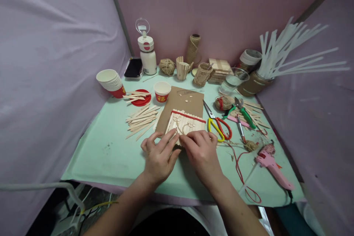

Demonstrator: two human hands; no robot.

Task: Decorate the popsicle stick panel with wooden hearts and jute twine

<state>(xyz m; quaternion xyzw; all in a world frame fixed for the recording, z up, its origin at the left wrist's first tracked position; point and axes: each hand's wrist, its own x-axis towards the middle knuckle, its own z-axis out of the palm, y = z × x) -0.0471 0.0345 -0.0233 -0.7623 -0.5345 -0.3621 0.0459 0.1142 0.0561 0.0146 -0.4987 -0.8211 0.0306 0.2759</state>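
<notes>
A small panel of wooden craft sticks [190,121] lies on a brown cardboard sheet [169,105]. A red cord strip [189,116] runs along its upper part, with small petal-like wood pieces and a curved bit of twine below. My left hand [160,155] rests at the panel's lower left, its fingers stretched out and their tips on the sticks. At the lower edge, my right hand [203,153] has its fingers pressed together on the panel; whatever they pinch is hidden. Scissors [217,123] with yellow and red handles lie just right of the panel.
Loose sticks [142,120] and paper cups [162,92] stand to the left. On the right lie green-handled pliers [245,112], a pink glue gun [273,166] and red cord [239,169]. Behind are a white bottle [148,59], a water cup [231,83] and glue sticks [284,51].
</notes>
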